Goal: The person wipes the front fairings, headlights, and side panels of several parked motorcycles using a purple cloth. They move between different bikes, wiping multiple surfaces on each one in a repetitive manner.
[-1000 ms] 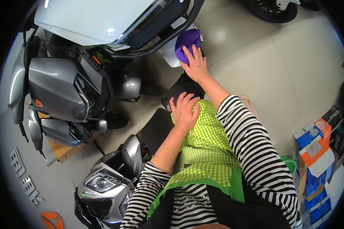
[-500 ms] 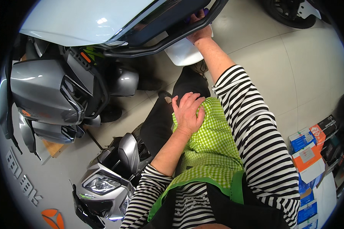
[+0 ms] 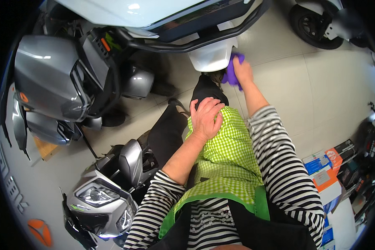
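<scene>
My right hand [image 3: 242, 70] reaches forward and presses a purple cloth [image 3: 231, 74] against the white rear fender [image 3: 210, 56] of a white scooter [image 3: 162, 12]. My left hand [image 3: 205, 118] rests flat on the green checked apron [image 3: 225, 166] over my knee, fingers loosely bent, holding nothing. Both arms wear black-and-white striped sleeves.
A grey scooter [image 3: 50, 79] stands at the left, and another grey scooter with a headlight [image 3: 98, 196] is close by my left leg. A black tyre [image 3: 312, 25] is at the top right. Coloured boxes [image 3: 329, 166] sit at the right on the tiled floor [image 3: 321, 91].
My right hand has come down with the purple cloth from the scooter's upper rear to its white fender. My left hand has stayed on the apron.
</scene>
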{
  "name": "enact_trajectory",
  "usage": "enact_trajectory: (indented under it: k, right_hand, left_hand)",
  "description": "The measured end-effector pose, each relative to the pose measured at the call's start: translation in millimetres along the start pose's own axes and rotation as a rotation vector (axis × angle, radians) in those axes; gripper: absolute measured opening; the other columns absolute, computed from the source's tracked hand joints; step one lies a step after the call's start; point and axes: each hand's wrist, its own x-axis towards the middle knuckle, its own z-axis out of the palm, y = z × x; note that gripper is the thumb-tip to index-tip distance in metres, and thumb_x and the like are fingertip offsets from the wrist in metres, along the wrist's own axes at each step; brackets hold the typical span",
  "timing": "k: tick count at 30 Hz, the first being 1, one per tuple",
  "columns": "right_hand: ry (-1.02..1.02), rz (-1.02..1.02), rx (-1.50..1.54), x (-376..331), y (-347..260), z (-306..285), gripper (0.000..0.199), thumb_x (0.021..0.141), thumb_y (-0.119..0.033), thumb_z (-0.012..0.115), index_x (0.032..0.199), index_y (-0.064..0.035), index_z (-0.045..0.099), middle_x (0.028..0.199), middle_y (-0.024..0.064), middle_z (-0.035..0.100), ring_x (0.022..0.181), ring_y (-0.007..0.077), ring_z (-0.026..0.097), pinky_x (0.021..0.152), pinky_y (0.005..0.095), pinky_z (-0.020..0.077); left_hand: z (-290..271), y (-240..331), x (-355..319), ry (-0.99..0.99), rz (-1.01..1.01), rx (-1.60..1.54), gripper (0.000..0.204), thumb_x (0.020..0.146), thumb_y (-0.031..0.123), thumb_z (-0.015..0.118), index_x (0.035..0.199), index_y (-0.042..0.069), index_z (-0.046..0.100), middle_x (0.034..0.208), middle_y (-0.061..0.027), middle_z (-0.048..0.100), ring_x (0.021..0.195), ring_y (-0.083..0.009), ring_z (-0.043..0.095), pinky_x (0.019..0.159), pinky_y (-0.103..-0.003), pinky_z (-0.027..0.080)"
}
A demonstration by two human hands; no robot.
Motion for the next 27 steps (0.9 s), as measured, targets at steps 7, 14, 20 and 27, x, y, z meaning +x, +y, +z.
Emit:
enact_trajectory:
  k: [7, 14, 20, 27]
  right_hand:
    - [-0.575, 0.207, 0.239, -104, 119, -78, 0.054, 0.09, -0.051, 0.06, 0.104, 0.0006, 0.07, 0.088, 0.0076, 0.071, 0.076, 0.0161, 0.065, 0.068, 0.0312, 0.0525]
    - [-0.661, 0.603, 0.399, -212, 170, -148, 0.05, 0.093, -0.043, 0.062, 0.117, 0.0016, 0.063, 0.094, 0.0079, 0.071, 0.073, 0.016, 0.067, 0.067, 0.0301, 0.0555]
    - [-0.365, 0.28, 0.126, -228, 178, -166, 0.044, 0.095, -0.038, 0.059, 0.115, 0.0, 0.066, 0.097, 0.0058, 0.068, 0.088, 0.0143, 0.061, 0.079, 0.0285, 0.0496]
    - [-0.161, 0.698, 0.515, -258, 236, -196, 0.046, 0.093, -0.045, 0.054, 0.111, -0.0042, 0.065, 0.091, 0.0072, 0.068, 0.073, 0.0199, 0.065, 0.068, 0.031, 0.0538]
  left_hand:
    - [19, -49, -44, 0.181, -0.244, -0.188, 0.043, 0.096, 0.032, 0.048, 0.131, 0.009, 0.058, 0.138, -0.0172, 0.052, 0.134, -0.0355, 0.04, 0.114, -0.046, 0.028]
    - [117, -125, -200, -0.723, -0.873, -0.536, 0.044, 0.102, 0.031, 0.041, 0.126, -0.001, 0.059, 0.125, -0.0221, 0.062, 0.115, -0.038, 0.058, 0.099, -0.045, 0.043]
    - [183, -91, -181, -0.884, -0.898, -0.402, 0.044, 0.101, 0.031, 0.042, 0.126, 0.001, 0.059, 0.125, -0.0205, 0.062, 0.115, -0.037, 0.058, 0.098, -0.046, 0.043]
    - [167, -98, -180, -0.852, -0.908, -0.425, 0.043, 0.1, 0.032, 0.043, 0.127, 0.003, 0.059, 0.126, -0.0186, 0.062, 0.114, -0.0358, 0.058, 0.097, -0.046, 0.044]
